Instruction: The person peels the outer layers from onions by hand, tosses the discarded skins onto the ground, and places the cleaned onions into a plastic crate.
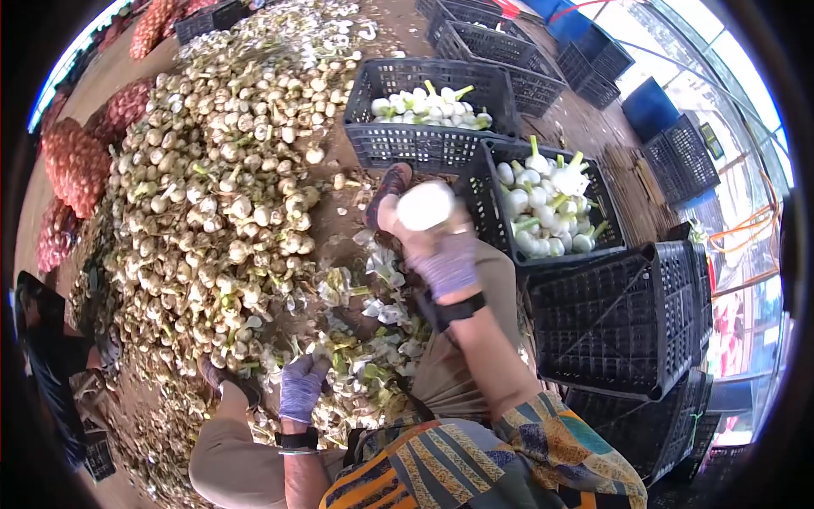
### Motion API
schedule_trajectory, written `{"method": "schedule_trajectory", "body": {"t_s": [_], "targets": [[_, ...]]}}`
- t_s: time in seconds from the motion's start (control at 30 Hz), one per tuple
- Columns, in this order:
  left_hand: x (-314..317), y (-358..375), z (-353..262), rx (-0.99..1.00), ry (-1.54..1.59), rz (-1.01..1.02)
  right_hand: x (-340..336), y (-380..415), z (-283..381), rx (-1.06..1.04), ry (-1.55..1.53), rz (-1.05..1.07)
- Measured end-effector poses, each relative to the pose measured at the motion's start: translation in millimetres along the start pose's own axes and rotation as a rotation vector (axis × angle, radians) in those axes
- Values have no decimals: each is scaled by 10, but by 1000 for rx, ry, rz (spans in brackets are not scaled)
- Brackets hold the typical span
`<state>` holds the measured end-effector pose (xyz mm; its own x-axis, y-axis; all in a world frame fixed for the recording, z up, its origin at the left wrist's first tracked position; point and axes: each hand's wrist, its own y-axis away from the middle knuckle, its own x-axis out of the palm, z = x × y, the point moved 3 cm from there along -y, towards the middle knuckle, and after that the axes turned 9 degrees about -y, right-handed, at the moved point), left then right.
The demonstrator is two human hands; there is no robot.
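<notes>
My right hand (445,254), in a purple glove and blurred by motion, holds a white peeled bulb (426,206) above my shoe, beside the crates. My left hand (303,386), also gloved, is low over the peelings (373,356) between my legs; its fingers are curled, and what they hold, if anything, is too small to name. A large heap of unpeeled bulbs (229,195) spreads in front and to the left. White bulbs with green stems lie in a near black crate (487,242) and in another black crate (407,146) farther off.
Stacked black crates (598,327) stand close on my right. More crates (500,55) are at the back, with blue containers (649,109) at the right. Red net sacks (75,165) line the left side. Part of another person (51,365) shows at the far left.
</notes>
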<state>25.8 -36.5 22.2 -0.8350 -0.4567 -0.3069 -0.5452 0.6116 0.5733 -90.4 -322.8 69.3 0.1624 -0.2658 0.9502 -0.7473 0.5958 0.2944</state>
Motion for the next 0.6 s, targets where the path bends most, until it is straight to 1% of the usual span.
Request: {"method": "schedule_trajectory", "body": {"t_s": [0.07, 0.1, 0.13, 0.17, 0.2, 0.23, 0.27, 0.3, 0.33, 0.4, 0.43, 0.47, 0.5, 0.53, 0.6], "targets": [[20, -81, 154, 117, -264, -28, 165, 77, 565, -214, -31, 409], [-2, 4, -28, 145, -427, -78, 222, 138, 757, -300, -51, 604], [3, -22, 4, 209, -560, -120, 193, 145, 892, -399, -144, 576], [3, -15, 68, 213, -485, -151, 239, 132, 848, -406, -131, 511], [1, -40, 161, 213, -465, -122, 272, 57, 711, -395, -123, 435], [2, -33, 222, 169, -504, -117, 221, -144, 535, -205, -8, 403], [-42, -20, 238, 70, -614, -67, 106, -377, 262, -17, 96, 385], [-64, -26, 293, 140, -676, -90, -67, -579, -103, 9, 195, 259], [-93, 9, 260, 90, -776, -103, -324, -763, -449, 158, 216, -2], [-196, 18, 262, -35, -741, -60, -657, -945, -1129, 62, 975, -165], [-225, -5, 330, -52, -727, -63, -785, -1039, -1404, 40, 1252, -65], [-255, -10, 381, -10, -665, -135, -912, -1153, -1654, 15, 1524, 48], [-291, -17, 431, 31, -606, -210, -1075, -1281, -1877, 99, 1572, 57], [-326, -7, 452, 12, -643, -217, -1235, -1402, -2101, 183, 1615, 67], [-350, -11, 521, 45, -626, -279, -1415, -1549, -2548, -36, 1940, 323]]}}
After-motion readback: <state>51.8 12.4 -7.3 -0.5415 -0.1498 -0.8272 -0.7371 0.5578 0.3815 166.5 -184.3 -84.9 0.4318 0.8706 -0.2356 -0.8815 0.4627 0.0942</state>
